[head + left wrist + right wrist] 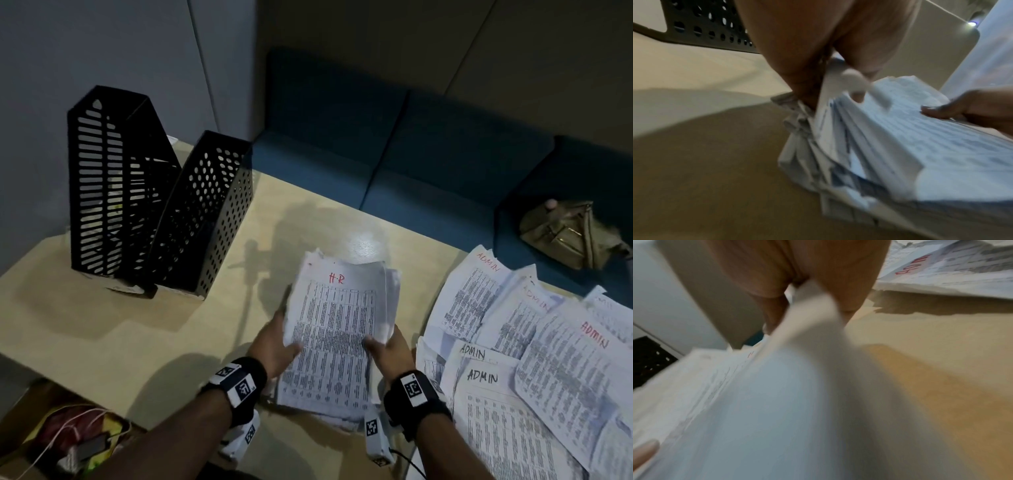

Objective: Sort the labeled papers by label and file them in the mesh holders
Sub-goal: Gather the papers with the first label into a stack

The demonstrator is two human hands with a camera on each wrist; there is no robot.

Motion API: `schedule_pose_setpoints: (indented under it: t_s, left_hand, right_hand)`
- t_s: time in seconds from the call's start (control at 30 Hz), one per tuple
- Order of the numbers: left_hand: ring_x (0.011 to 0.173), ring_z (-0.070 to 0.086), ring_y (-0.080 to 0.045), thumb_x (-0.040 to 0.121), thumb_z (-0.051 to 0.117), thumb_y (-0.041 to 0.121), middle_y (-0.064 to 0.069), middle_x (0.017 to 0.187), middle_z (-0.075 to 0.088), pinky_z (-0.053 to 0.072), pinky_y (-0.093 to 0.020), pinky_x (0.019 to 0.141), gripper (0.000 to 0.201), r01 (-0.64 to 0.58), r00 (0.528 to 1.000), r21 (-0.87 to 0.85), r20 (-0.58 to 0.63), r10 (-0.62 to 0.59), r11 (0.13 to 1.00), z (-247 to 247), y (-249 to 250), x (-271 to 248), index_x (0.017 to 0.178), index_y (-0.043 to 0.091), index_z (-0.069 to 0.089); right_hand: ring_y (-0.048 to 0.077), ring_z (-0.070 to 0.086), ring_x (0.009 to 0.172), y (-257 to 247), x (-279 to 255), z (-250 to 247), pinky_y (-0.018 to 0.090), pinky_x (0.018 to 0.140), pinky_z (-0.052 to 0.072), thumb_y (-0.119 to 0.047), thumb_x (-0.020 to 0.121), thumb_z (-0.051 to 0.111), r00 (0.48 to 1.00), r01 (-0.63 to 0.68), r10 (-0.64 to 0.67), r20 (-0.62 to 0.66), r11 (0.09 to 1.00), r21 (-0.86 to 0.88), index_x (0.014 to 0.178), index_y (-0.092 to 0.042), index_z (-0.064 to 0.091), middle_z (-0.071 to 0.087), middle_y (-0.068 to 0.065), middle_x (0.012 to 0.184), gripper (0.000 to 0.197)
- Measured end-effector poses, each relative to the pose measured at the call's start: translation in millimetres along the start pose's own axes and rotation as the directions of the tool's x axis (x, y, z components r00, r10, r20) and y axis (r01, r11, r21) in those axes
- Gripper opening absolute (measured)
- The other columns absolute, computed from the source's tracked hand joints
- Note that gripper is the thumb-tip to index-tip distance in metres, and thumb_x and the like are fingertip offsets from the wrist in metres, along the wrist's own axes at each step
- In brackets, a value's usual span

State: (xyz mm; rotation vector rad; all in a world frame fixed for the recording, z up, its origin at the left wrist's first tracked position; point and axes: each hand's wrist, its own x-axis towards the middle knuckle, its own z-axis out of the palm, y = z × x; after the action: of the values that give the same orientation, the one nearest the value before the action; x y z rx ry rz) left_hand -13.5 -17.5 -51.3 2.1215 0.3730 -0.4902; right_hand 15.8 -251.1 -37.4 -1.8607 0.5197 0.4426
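Note:
A thick stack of printed papers marked "H.R" in red (pixel 337 329) is tilted up off the table, its near edge low. My left hand (pixel 279 344) grips its left edge, thumb on top. My right hand (pixel 387 346) grips its right edge the same way. In the left wrist view the stack (pixel 900 138) fans into several crumpled sheets, with my right thumb (pixel 937 112) on top. The right wrist view shows the blurred stack (pixel 766 410) filling the frame. Two empty-looking black mesh holders (pixel 120 185) (pixel 205 216) stand at the table's far left.
Several sheets marked "ADMIN" (pixel 534 346) lie spread over the table's right side. A blue sofa (pixel 411 154) runs behind the beige table (pixel 137 325), with an olive bag (pixel 568 233) on it. A box with cables (pixel 68 442) sits low at the left.

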Motion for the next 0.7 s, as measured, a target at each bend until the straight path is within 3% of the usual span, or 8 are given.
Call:
schedule_pose_setpoints:
  t_s: [0.13,0.23,0.3,0.37,0.47,0.57,0.63,0.7]
  left_hand:
    - [0.134,0.037,-0.028,0.078,0.072,0.043,-0.007,0.149,0.033,0.038,-0.043,0.109,0.089,0.007,0.974,-0.024,-0.225,-0.012,1.0,-20.1,-2.8,17.7,0.147,0.02,0.021]
    - [0.137,0.036,-0.028,0.078,0.074,0.039,-0.01,0.151,0.033,0.038,-0.041,0.108,0.092,-0.021,0.98,-0.267,-0.196,-0.033,0.963,-29.7,4.2,28.7,0.148,0.018,0.019]
    - [0.14,0.03,-0.023,0.085,0.07,0.029,-0.006,0.152,0.03,0.032,-0.035,0.109,0.09,0.002,0.99,-0.248,-0.136,-0.037,0.969,-32.9,5.9,32.6,0.151,0.023,0.01]
    - [0.135,0.036,-0.021,0.089,0.065,0.022,0.0,0.144,0.039,0.033,-0.029,0.105,0.069,-0.045,0.995,-0.193,-0.092,0.027,0.98,-32.5,1.7,35.6,0.144,0.033,0.025]
    - [0.116,0.054,-0.02,0.094,0.056,0.015,0.003,0.129,0.053,0.038,-0.023,0.091,0.043,-0.114,0.994,-0.125,-0.015,0.113,0.986,-31.9,0.0,34.5,0.111,0.052,0.042]
    - [0.085,0.06,-0.013,0.095,0.053,0.017,0.003,0.115,0.057,0.043,-0.023,0.072,0.027,-0.114,0.993,-0.126,0.025,0.118,0.985,-28.0,8.5,28.8,0.107,0.041,0.049]
    - [0.071,0.055,-0.01,0.095,0.052,0.022,0.003,0.102,0.06,0.043,-0.024,0.062,0.019,-0.112,0.993,-0.129,0.01,0.114,0.985,-24.6,18.2,26.8,0.105,0.038,0.052]
    - [0.084,0.055,-0.01,0.096,0.05,0.023,0.007,0.106,0.059,0.045,-0.024,0.074,0.021,-0.123,0.992,-0.115,-0.015,0.122,0.986,-23.0,25.4,26.8,0.11,0.038,0.054]
  right_hand:
    - [0.018,0.065,0.092,5.7,-10.8,-5.0,0.026,0.069,0.046,-0.014,0.084,0.067,0.994,-0.055,0.05,0.1,0.998,0.039,0.122,-0.019,0.054,0.07,0.003,0.101,0.04]
    - [0.014,0.067,0.092,9.3,-22.3,-6.5,0.019,0.066,0.05,-0.014,0.082,0.069,0.966,-0.047,0.075,0.246,0.992,-0.121,0.124,-0.022,0.052,0.069,0.0,0.103,0.046]
    - [0.012,0.066,0.092,3.5,-28.6,-3.9,0.025,0.071,0.056,-0.013,0.08,0.071,0.92,-0.039,0.112,0.375,0.98,-0.196,0.124,-0.022,0.049,0.067,-0.002,0.105,0.05]
    - [0.014,0.068,0.089,-6.4,-31.7,1.5,0.034,0.079,0.058,-0.015,0.078,0.074,0.901,-0.025,0.117,0.417,0.975,-0.22,0.127,-0.018,0.045,0.067,-0.001,0.108,0.057]
    - [0.021,0.063,0.097,-17.7,-18.1,10.5,0.031,0.08,0.054,-0.021,0.08,0.073,0.958,0.053,0.029,0.284,0.959,-0.278,0.142,-0.019,0.02,0.055,0.008,0.128,0.081]
    - [0.034,0.046,0.127,-24.0,1.8,16.0,0.044,0.1,0.042,-0.022,0.081,0.073,0.983,0.149,-0.122,0.138,0.969,-0.198,0.147,-0.028,0.005,0.037,0.019,0.147,0.095]
    - [0.03,0.039,0.135,-27.6,14.8,15.8,0.04,0.106,0.034,-0.02,0.083,0.07,0.978,0.208,-0.198,0.066,0.949,-0.235,0.148,-0.026,0.013,0.037,0.015,0.148,0.087]
    - [0.028,0.045,0.13,-33.8,25.5,16.7,0.035,0.104,0.037,-0.021,0.087,0.064,0.97,0.24,-0.232,0.066,0.905,-0.352,0.141,-0.022,0.035,0.047,0.011,0.142,0.061]
